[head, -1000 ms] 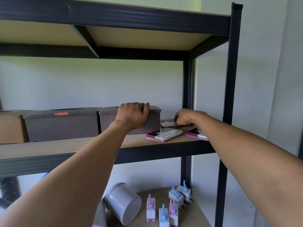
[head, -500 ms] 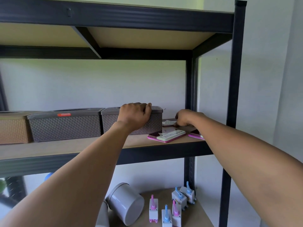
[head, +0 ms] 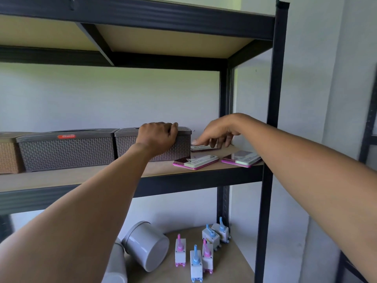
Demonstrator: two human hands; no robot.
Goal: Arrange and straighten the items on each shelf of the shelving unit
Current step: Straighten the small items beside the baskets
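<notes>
My left hand (head: 158, 136) grips the top front edge of the right grey woven box (head: 179, 148), fingers curled over its lid. A second grey woven box (head: 67, 150) with a red label and a tan box (head: 8, 156) stand in a row to its left. My right hand (head: 217, 133) reaches down at the back right of the shelf, its straight fingertips touching the rear flat tin (head: 201, 147). Two more pink-edged flat tins lie in front: one (head: 196, 162) in the middle, one (head: 241, 158) by the right post.
The wooden middle shelf (head: 81, 176) sits in a black metal frame with a front right post (head: 273, 119). On the shelf below lie a grey tipped-over canister (head: 145, 245) and several small white switches with pink and blue levers (head: 195, 252). Walls behind and right.
My right hand has lifted and uncurled, now touching the rear tin with extended fingers. The right front tin is uncovered. My left hand stays on the box.
</notes>
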